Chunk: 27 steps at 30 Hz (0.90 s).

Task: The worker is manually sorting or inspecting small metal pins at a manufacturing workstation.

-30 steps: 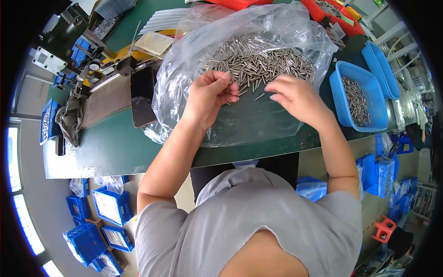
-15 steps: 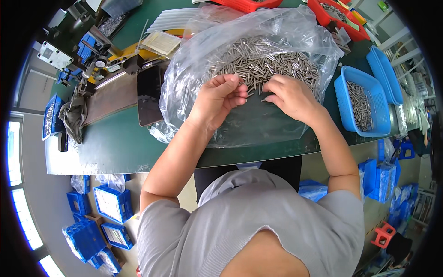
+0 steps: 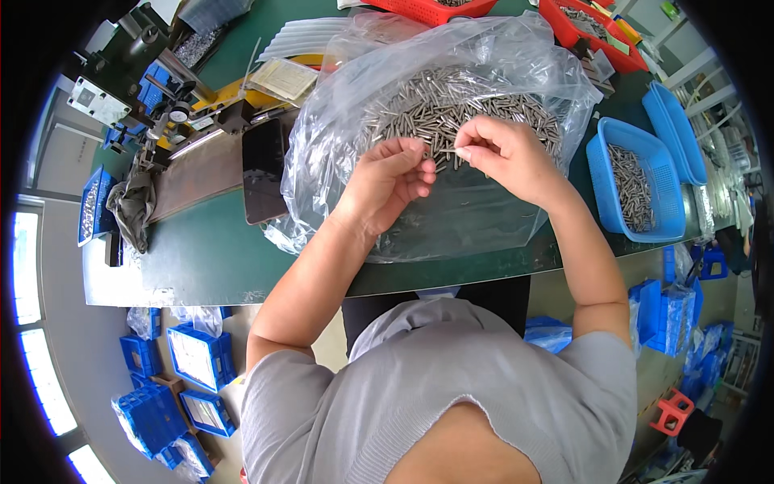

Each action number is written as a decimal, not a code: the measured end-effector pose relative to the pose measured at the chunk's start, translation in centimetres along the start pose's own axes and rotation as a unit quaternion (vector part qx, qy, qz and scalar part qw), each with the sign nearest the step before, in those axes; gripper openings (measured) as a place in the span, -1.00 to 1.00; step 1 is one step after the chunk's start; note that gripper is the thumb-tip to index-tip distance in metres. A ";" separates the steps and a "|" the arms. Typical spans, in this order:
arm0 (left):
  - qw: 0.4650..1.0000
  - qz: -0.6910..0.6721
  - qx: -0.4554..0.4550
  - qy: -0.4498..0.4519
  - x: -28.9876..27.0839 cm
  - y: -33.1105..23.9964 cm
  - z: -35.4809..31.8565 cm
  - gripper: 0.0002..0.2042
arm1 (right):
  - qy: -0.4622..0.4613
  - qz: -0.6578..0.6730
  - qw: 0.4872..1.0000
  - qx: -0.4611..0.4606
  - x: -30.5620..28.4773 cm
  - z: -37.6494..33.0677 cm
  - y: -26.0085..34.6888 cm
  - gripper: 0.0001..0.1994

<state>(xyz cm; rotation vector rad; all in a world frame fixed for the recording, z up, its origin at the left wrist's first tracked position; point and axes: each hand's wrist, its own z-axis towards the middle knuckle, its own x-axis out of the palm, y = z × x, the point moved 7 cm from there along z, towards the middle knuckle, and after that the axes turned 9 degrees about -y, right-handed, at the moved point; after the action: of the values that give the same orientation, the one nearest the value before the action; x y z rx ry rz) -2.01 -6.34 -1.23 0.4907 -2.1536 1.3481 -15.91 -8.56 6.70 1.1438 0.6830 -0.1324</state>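
Observation:
A heap of small metal pins (image 3: 427, 105) lies on a clear plastic bag (image 3: 318, 149) spread over the green table. Just in front of the heap, my right hand (image 3: 509, 160) pinches one slim metal pin (image 3: 446, 150) between thumb and forefinger, its free end pointing left. My left hand (image 3: 393, 179) is close by, with thumb and forefinger pressed together and the other fingers curled. Whatever it may hold is too small to make out. The tip of the pin comes near the left fingertips; whether they touch I cannot tell.
To the right stands a blue basket (image 3: 592, 161) of metal pins, beside another blue basket (image 3: 685, 137). Red trays (image 3: 556, 16) sit at the back. A dark tablet-like slab (image 3: 263, 173) lies left of the bag, near a bench fixture with a dial gauge (image 3: 178, 115).
My right hand has risen slightly from the front of the heap, and a pin now shows in its pinch, pointing toward my left hand. The left hand has hardly moved.

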 end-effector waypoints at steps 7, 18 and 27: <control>0.999 -0.034 -0.005 0.004 0.0 -0.1 0.1 -0.89 | 0.016 0.041 0.999 -0.003 0.9 1.0 0.7 -0.96; 1.000 0.000 0.013 0.004 0.1 -0.2 -0.1 -0.89 | 0.069 0.208 0.971 0.100 3.5 1.1 -1.8 -0.89; 0.992 0.018 0.095 -0.087 -1.1 -2.1 -0.2 -0.91 | -0.083 0.401 0.899 0.158 0.8 1.5 -4.7 -0.82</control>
<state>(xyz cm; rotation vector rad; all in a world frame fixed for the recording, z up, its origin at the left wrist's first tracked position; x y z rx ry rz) 0.09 -7.06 -0.34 0.6679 -2.1911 1.5914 -16.67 -11.73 2.93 1.6263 -0.0054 0.3727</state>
